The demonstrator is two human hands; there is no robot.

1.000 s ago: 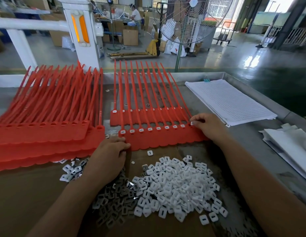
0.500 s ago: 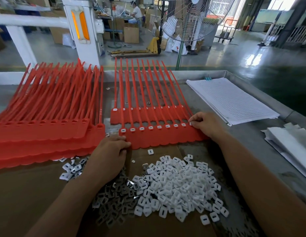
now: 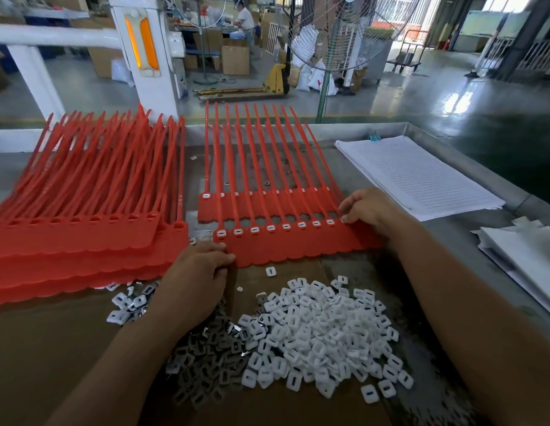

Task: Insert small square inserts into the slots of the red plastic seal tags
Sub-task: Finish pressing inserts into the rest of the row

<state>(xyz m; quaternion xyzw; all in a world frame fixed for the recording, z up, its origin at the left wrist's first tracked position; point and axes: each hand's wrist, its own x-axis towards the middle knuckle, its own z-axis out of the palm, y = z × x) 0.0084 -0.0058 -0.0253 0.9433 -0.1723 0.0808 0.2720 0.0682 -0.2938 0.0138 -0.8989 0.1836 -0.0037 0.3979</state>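
Two strips of red seal tags are out on the bench, and the action is on the front strip [image 3: 298,245], dead centre, tails running off toward 12 o'clock. Count the seated inserts [image 3: 270,228] along it: one, two, three... eight white squares plainly in their slots, left to right. At the ninth spot, the strip's 3 o'clock end, sits the right hand [image 3: 369,210]. Thumb and forefinger are drawn close together on the slot with a fleck of white at the tips (insert or fingernail, too small to call), so I cannot tell what it has hold of. Over at the 9 o'clock end, the left hand [image 3: 196,278] has its fingers curled over the strip's corner, gripping it, thumb hidden.

Just behind, toward 12, the back strip [image 3: 252,209] lies partly under the front one's tails; its own white squares are too small to count cleanly. At 9 o'clock there's a stack of red tags [image 3: 83,241], at least three layers deep.

Down at 6 o'clock on the cardboard sheet [image 3: 52,364] is one pile of white inserts [image 3: 322,333], far too many to count, touching a pile of grey metal pieces [image 3: 206,364] on its 9 o'clock side. One stray insert [image 3: 270,271] lies alone between pile and strip. One gridded paper stack [image 3: 421,176] sits at 2 o'clock.
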